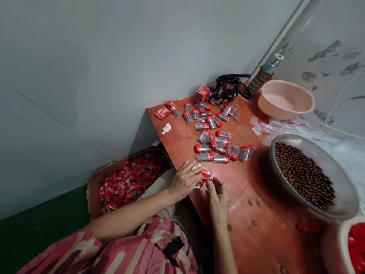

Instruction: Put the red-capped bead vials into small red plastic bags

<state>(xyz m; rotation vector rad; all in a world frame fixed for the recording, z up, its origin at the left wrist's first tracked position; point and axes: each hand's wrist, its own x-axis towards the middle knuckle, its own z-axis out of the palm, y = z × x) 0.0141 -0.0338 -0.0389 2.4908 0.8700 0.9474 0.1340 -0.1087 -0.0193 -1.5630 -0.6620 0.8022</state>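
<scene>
A small red and clear plastic packet (pixel 203 174) is held between my two hands at the table's near left edge. My left hand (pixel 184 181) has its fingers closed on the packet's left side. My right hand (pixel 218 197) pinches the packet's right corner with thumb and fingers. Just beyond the hands, several small clear containers with red caps and dark contents (pixel 204 156) lie in a loose group on the red-brown table (pixel 244 232).
An open box of red packets (pixel 127 183) stands low at the left. On the right are a grey bowl of brown balls (pixel 303 175), a white tub of red pieces (pixel 338 247) and a pink basin (pixel 285 100). A floral bag (pixel 223 91) and bottle (pixel 265 76) stand at the back.
</scene>
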